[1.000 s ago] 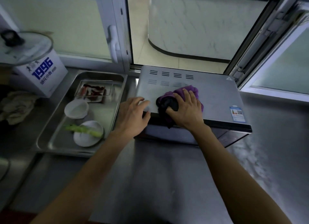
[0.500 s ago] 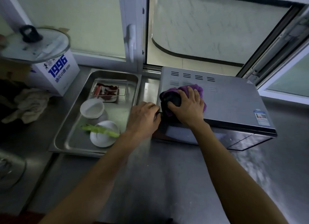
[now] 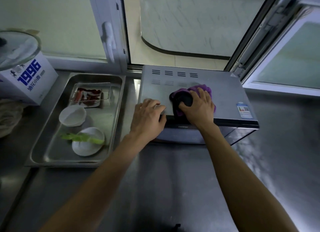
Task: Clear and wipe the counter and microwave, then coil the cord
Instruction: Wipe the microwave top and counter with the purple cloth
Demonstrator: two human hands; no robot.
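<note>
A microwave (image 3: 225,93) sits on the tabletop (image 3: 173,188) before an open window (image 3: 181,24), a cloth (image 3: 200,90) on its top. To its left lies a tray (image 3: 52,155) holding two bowls (image 3: 72,116) and a dish (image 3: 86,97); a box (image 3: 29,81) stands farther left.

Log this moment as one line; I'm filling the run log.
step: wiping microwave top | right hand: pressing cloth | left hand: steadying front-left corner | cord: not seen

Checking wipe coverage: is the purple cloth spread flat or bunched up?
Bunched. The purple cloth sits wadded under the right hand on the microwave top, only folds showing around the fingers.
</note>
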